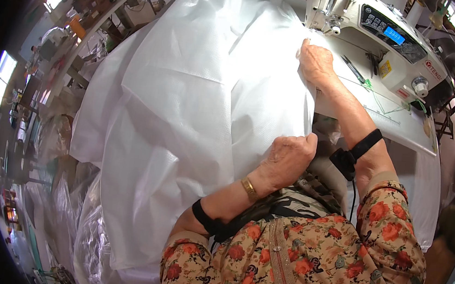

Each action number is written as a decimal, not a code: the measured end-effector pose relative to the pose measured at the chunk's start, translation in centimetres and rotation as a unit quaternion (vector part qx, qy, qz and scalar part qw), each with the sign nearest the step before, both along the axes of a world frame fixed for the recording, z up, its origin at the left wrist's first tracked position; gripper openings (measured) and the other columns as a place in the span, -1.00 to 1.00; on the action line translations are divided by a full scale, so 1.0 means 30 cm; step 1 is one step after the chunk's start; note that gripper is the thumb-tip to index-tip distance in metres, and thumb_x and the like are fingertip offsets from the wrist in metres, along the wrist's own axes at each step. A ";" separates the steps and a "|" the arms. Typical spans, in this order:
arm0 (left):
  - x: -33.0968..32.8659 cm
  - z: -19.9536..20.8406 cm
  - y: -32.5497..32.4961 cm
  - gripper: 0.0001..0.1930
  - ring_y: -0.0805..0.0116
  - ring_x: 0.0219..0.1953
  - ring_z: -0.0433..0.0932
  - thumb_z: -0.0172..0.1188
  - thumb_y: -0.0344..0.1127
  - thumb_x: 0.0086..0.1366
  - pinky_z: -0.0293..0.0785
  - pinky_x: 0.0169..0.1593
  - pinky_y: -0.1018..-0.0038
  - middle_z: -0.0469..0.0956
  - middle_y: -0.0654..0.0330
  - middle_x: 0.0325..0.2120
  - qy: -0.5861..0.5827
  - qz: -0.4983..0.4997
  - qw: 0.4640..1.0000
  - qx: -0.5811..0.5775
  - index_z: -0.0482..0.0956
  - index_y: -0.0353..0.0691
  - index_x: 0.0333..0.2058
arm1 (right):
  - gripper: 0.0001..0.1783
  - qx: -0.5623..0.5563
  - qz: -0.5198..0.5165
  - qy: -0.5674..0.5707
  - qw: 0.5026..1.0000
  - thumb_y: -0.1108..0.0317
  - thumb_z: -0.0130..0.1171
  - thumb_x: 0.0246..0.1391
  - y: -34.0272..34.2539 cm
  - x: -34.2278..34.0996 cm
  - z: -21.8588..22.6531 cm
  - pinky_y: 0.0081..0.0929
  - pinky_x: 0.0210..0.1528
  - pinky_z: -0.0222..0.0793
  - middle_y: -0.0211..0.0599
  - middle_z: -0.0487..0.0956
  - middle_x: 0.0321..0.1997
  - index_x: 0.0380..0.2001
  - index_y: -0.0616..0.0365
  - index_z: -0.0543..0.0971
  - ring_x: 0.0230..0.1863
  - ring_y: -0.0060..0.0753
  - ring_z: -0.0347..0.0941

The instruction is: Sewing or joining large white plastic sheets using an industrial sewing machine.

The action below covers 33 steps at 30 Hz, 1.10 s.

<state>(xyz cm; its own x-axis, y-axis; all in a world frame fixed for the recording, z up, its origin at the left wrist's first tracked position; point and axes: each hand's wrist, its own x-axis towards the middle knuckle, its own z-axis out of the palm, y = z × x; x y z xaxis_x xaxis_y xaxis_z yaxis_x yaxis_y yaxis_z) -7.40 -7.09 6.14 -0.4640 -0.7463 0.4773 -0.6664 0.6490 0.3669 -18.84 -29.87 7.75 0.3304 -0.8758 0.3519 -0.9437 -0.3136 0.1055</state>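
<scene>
White sheet (182, 99): draped in broad folds across the centre of the view, from beside the machine (380, 33) down to the person's lap; its right edge runs between the two hands.

Left hand (287, 159): low on the sheet, in front of the torso. Fingers clenched, grasping the sheet at its right edge. Watch (249, 188) on the wrist; black strap on the forearm.

Right hand (316, 63): at the sheet's upper right edge, just below the machine's needle area. Fingers curled, touching the edge; cannot tell whether they pinch it, owing to glare.

Machine: at upper right, display lit blue. On the table (422, 138), right of the right hand: dark pen (354, 70), snips (373, 63) near it, green thread (367, 83). Clear plastic (92, 233) lies at lower left, beside the sheet.
</scene>
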 end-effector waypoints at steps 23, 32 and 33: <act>-0.059 -0.084 -0.015 -0.90 0.15 -0.59 0.57 0.07 -0.56 0.04 0.43 -0.55 0.32 0.48 0.12 -0.69 0.034 0.038 0.999 0.016 0.37 -0.27 -0.43 | -0.78 0.087 -0.099 -0.083 0.988 0.38 0.03 0.08 0.146 -0.037 -0.017 -0.03 -0.16 0.48 0.10 0.63 -0.36 -0.29 0.29 0.56 -0.25 0.12 0.60; -0.045 -0.064 -0.014 -0.91 0.06 -0.58 0.54 0.06 -0.55 0.11 0.40 -0.51 0.25 0.46 0.06 -0.66 0.040 0.015 0.999 0.007 0.34 -0.27 -0.49 | -0.85 0.071 -0.044 -0.047 0.995 0.49 0.13 -0.10 0.225 0.013 0.007 -0.27 -0.33 0.54 -0.06 0.63 -0.49 -0.38 0.25 0.56 -0.39 -0.11 0.64; -0.045 -0.060 -0.016 -0.89 0.05 -0.58 0.53 0.08 -0.56 0.09 0.39 -0.51 0.25 0.44 0.05 -0.68 0.042 0.007 0.999 0.002 0.34 -0.26 -0.51 | -0.85 0.052 -0.043 -0.058 0.996 0.48 0.14 -0.14 0.230 0.015 0.003 -0.28 -0.36 0.53 -0.05 0.62 -0.52 -0.41 0.26 0.56 -0.43 -0.12 0.63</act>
